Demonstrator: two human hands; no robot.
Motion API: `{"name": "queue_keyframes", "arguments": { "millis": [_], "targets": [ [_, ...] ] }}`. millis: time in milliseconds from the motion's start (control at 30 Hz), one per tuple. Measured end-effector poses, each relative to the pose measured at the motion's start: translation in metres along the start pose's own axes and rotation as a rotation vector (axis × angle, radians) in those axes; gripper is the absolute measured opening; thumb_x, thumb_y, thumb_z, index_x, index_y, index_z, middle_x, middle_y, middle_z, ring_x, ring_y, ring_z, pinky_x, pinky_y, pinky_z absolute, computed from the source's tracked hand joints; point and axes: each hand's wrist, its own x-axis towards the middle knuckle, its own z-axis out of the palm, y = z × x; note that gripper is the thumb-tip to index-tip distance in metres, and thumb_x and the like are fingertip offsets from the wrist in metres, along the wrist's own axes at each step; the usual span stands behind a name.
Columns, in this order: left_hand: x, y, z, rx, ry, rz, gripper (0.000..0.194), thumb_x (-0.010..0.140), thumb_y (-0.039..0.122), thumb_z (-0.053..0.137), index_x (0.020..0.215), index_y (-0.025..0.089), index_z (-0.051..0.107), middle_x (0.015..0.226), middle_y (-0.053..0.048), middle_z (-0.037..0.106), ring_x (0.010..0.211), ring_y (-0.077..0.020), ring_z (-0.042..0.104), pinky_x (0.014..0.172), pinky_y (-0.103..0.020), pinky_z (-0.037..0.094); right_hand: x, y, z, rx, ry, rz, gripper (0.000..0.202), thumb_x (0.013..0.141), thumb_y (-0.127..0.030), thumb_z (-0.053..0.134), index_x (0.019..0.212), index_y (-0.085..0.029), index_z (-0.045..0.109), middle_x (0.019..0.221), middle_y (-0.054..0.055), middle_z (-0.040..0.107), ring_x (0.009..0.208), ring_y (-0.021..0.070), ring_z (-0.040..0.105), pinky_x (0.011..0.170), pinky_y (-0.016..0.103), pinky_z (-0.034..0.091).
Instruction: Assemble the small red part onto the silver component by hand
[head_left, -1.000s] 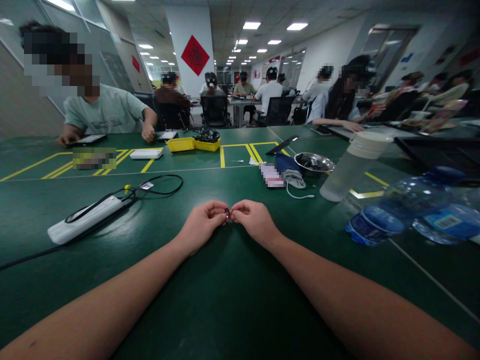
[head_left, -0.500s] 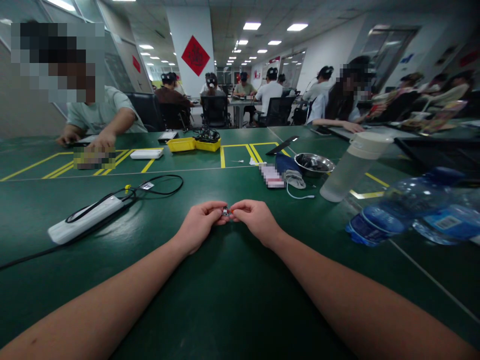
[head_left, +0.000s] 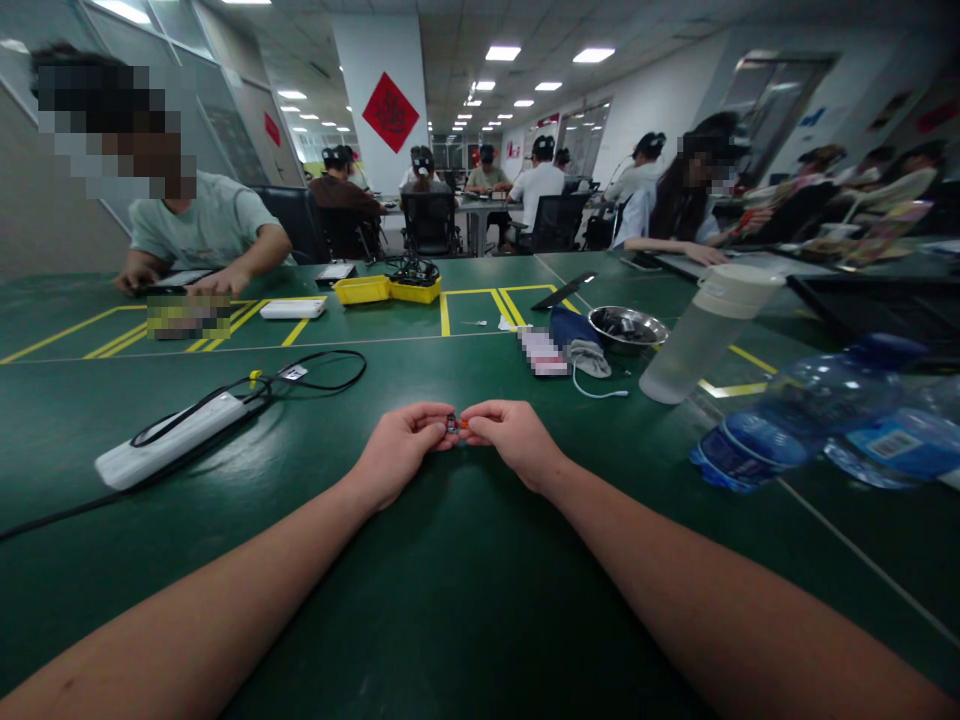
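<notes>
Over the green table (head_left: 360, 620), my left hand (head_left: 401, 445) pinches a small dark and silvery part (head_left: 451, 424) between thumb and fingers. My right hand (head_left: 514, 437) is closed at the fingertips on a small orange piece (head_left: 464, 425), right beside the dark part. The fingertips of both hands nearly meet, and it is too small to tell whether the two pieces are joined.
A white power strip (head_left: 172, 440) with black cable lies left. Yellow trays (head_left: 364, 291) stand farther back. At right are a metal bowl (head_left: 628, 330), a frosted bottle (head_left: 697, 335) and blue-labelled bottles (head_left: 757, 440). A person (head_left: 206, 225) sits at far left.
My hands stay in nearly the same place, while the small part between them looks slightly turned. The person at far left has drawn an arm back and shifted their head.
</notes>
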Motion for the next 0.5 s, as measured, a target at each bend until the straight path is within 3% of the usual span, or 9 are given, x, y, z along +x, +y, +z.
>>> {"name": "queue_keyframes", "arguments": {
  "millis": [333, 500],
  "targets": [
    [-0.0018, 0.0037, -0.0007, 0.073, -0.034, 0.066, 0.028, 0.078, 0.018, 0.062, 0.106, 0.015, 0.062, 0.088, -0.004, 0.069, 0.074, -0.0118, 0.065, 0.074, -0.026, 0.052, -0.0022, 0.0017, 0.0007, -0.066, -0.006, -0.064, 0.013, 0.074, -0.018, 0.066, 0.086, -0.013, 0.07, 0.084, 0.007, 0.071, 0.071, 0.015, 0.069, 0.066, 0.027, 0.057],
    [0.0004, 0.0012, -0.0013, 0.018, -0.015, 0.021, 0.027, 0.079, 0.018, 0.061, 0.105, 0.016, 0.061, 0.091, -0.005, 0.069, 0.076, -0.0122, 0.066, 0.073, -0.026, 0.053, -0.0018, 0.001, 0.0013, -0.044, 0.012, -0.054, 0.011, 0.075, -0.017, 0.065, 0.083, -0.012, 0.069, 0.08, 0.006, 0.071, 0.073, 0.0153, 0.069, 0.07, 0.028, 0.057]
  ]
}}
